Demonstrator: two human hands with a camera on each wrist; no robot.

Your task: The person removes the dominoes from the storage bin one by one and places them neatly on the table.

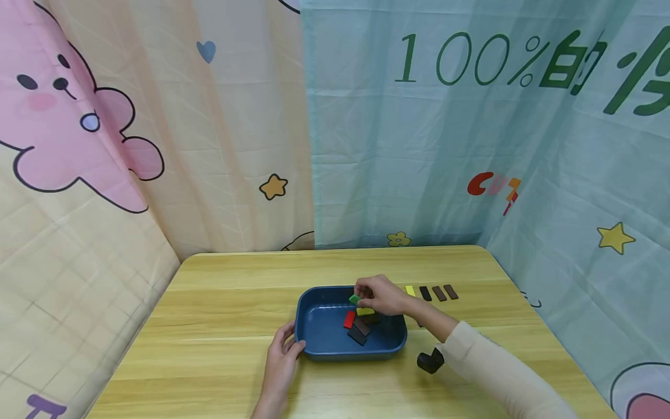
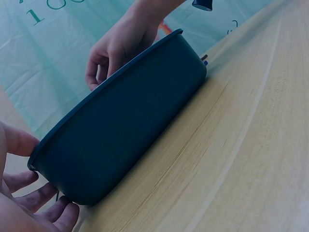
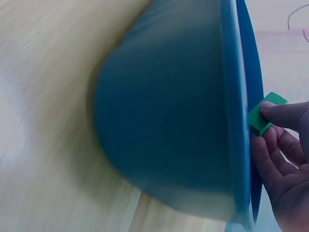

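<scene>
My right hand (image 1: 384,295) pinches a small green block (image 3: 267,113) between thumb and fingers, over the back right of a dark blue basin (image 1: 321,326). Inside the basin lie a red block (image 1: 349,319), a yellow block (image 1: 365,312), brown blocks (image 1: 362,326) and a black block (image 1: 357,336), loosely grouped right of centre. With thumb at the rim and fingers against the outer wall, my left hand (image 1: 279,364) grips the basin's left end. The basin's inside is hidden in both wrist views.
To the right of the basin, a yellow block (image 1: 410,290), a black block (image 1: 426,293) and two brown blocks (image 1: 445,293) lie in a row on the wooden table (image 1: 225,314). My right forearm crosses over part of that area. Printed curtains (image 1: 241,128) stand behind and beside the table.
</scene>
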